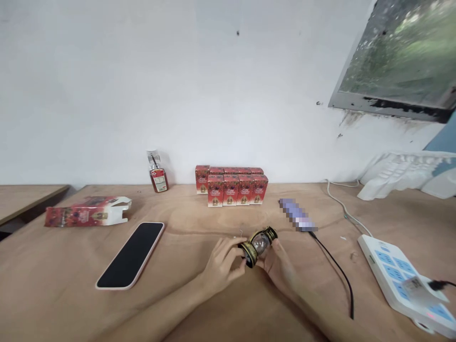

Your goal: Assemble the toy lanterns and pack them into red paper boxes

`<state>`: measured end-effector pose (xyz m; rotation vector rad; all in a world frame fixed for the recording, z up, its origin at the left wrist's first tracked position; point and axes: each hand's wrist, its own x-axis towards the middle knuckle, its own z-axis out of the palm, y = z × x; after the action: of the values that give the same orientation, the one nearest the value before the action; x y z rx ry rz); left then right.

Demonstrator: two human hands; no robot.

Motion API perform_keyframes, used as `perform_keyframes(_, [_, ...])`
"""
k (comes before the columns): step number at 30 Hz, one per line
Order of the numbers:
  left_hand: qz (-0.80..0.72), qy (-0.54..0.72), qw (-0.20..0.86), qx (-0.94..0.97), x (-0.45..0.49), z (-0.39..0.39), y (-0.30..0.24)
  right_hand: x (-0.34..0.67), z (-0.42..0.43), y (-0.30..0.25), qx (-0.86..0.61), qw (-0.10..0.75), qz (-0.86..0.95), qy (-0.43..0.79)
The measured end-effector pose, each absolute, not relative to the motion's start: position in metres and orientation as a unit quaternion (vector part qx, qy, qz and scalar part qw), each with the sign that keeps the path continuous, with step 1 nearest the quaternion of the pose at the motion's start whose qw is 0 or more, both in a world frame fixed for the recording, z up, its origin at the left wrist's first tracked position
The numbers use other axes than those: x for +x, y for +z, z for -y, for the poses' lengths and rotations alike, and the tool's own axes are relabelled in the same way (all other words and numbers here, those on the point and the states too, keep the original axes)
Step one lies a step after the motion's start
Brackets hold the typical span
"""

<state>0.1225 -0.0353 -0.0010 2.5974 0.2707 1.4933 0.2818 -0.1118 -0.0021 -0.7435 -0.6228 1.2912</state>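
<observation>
Between my two hands, just above the wooden table (199, 304), is a small black and gold lantern (261, 242) with a clear glass middle. It lies tilted, its round base toward the left and its top toward the upper right. My left hand (223, 263) grips the base, with fingers curled at its rim. Under the glass and top, my right hand (278, 263) supports the lantern, its fingers partly hidden behind it. Beyond the hands, several small red boxes (231, 191) with lantern pictures stand in two rows near the wall.
At the left lie an opened red carton (85, 212) and a phone with a pink edge (131, 256). A bottle with dark red contents (158, 178) stands by the wall. On the right are a blurred-out phone (297, 214) on a black cable, a white power strip (399, 275) and white fabric (406, 173).
</observation>
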Motion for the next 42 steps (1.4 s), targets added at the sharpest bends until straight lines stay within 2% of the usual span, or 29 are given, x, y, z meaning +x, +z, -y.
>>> perform_keyframes(7, [-0.112,0.475,-0.050,0.871,0.120,0.032,0.004,0.300,0.117,-0.008,-0.399,0.687,0.296,0.530])
perform_keyframes(13, [-0.110,0.455,-0.073,0.881,0.122,0.031,0.002,0.328,0.114,0.000,-0.440,0.611,0.353,0.555])
perform_keyframes(18, [-0.215,0.447,-0.138,0.857,0.115,0.004,0.001,0.347,0.106,0.001,-0.425,0.704,0.257,0.508])
perform_keyframes(21, [-0.271,0.360,-0.172,0.876,0.116,-0.010,-0.001,0.357,0.103,-0.001,-0.413,0.740,0.189,0.496])
perform_keyframes(24, [-0.295,0.253,-0.162,0.907,0.123,-0.013,-0.004,0.358,0.102,-0.005,-0.397,0.741,0.161,0.518])
perform_keyframes(27, [-0.321,0.198,-0.115,0.919,0.127,-0.011,-0.007,0.353,0.102,-0.008,-0.382,0.737,0.172,0.530])
perform_keyframes(32, [-0.347,0.251,-0.059,0.902,0.122,-0.005,-0.005,0.350,0.102,-0.009,-0.345,0.752,0.158,0.539])
perform_keyframes(35, [-0.276,0.285,-0.048,0.917,0.125,0.004,-0.004,0.345,0.104,-0.006,-0.324,0.745,0.173,0.557])
perform_keyframes(39, [-0.155,0.231,-0.017,0.960,0.141,0.016,-0.006,0.337,0.106,-0.011,-0.307,0.732,0.200,0.574])
perform_keyframes(42, [-0.155,0.198,0.013,0.968,0.158,0.017,-0.007,0.334,0.106,-0.017,-0.310,0.727,0.223,0.571])
